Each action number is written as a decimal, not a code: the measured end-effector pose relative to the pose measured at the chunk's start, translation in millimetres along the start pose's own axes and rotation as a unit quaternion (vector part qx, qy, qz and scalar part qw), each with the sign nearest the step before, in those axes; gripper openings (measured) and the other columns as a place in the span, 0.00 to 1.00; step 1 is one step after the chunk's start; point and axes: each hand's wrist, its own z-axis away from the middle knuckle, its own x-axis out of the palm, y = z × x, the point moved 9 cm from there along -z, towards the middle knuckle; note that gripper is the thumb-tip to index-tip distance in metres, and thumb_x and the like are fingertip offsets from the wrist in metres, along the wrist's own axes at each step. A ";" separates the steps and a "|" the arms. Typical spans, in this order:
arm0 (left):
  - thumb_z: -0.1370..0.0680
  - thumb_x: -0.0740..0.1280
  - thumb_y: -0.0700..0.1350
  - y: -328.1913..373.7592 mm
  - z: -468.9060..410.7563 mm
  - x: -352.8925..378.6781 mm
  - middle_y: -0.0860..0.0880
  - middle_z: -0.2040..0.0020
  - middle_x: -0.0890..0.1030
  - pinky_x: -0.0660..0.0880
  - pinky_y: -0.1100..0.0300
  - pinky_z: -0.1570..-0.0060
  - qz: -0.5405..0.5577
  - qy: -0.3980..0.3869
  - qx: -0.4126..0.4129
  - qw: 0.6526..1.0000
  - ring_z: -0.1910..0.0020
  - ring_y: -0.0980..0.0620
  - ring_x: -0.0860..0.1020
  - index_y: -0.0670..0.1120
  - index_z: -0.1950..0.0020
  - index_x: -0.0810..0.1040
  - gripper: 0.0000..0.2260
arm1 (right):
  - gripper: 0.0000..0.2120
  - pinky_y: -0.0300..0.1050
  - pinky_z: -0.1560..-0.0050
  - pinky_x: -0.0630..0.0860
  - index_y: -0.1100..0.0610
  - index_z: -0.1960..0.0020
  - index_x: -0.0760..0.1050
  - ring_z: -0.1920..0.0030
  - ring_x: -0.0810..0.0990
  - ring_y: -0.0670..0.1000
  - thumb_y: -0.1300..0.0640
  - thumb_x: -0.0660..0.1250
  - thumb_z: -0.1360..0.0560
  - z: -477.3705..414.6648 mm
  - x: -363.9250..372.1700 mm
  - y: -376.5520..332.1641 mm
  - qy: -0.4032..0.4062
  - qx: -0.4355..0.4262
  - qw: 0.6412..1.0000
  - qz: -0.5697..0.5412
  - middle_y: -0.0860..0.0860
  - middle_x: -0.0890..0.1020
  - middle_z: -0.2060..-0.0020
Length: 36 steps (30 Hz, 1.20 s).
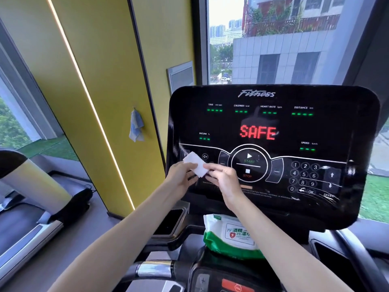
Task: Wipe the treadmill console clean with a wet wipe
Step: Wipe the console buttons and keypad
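The glossy black treadmill console (336, 131) stands tilted back, its red SAFE readout lit. On the ledge under its bottom edge lies a soft white-and-green pack of wet wipes (229, 234). By the console's lower left corner, the left hand (181, 175) and right hand (225, 180) each pinch one end of a small white folded wet wipe (195, 163) — whether it touches the panel I cannot tell. It looks light, limp and damp — best pressed flat under the fingers. Open panel runs up and rightward; what looks like loose film near the lower right corner could snag.
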 end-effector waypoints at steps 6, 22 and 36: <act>0.25 0.60 0.37 106.9 -10.8 -13.6 0.47 0.56 0.72 0.64 0.65 0.65 -0.263 0.239 0.291 0.888 0.63 0.54 0.69 0.39 0.49 0.72 0.06 | 0.20 0.38 0.32 0.58 0.60 0.39 0.77 0.34 0.70 0.51 0.70 0.60 0.28 21.1 -10.1 -3.2 0.022 -0.226 0.831 0.508 0.53 0.74 0.35; 0.24 0.61 0.33 97.8 -14.1 48.8 0.44 0.56 0.74 0.73 0.52 0.62 -0.454 0.164 0.503 0.717 0.59 0.48 0.72 0.39 0.54 0.72 0.03 | 0.35 0.54 0.30 0.57 0.65 0.30 0.64 0.29 0.63 0.56 0.75 0.57 0.37 39.2 -17.9 41.3 -0.003 -0.256 0.647 0.718 0.60 0.67 0.30; 0.27 0.61 0.33 -6.2 10.7 71.6 0.46 0.54 0.76 0.77 0.53 0.67 -0.620 -0.139 0.506 0.583 0.61 0.45 0.77 0.42 0.47 0.77 0.12 | 0.34 0.56 0.30 0.60 0.69 0.31 0.62 0.28 0.61 0.59 0.67 0.69 0.34 40.0 -14.5 52.1 -0.025 -0.220 0.639 0.737 0.64 0.62 0.29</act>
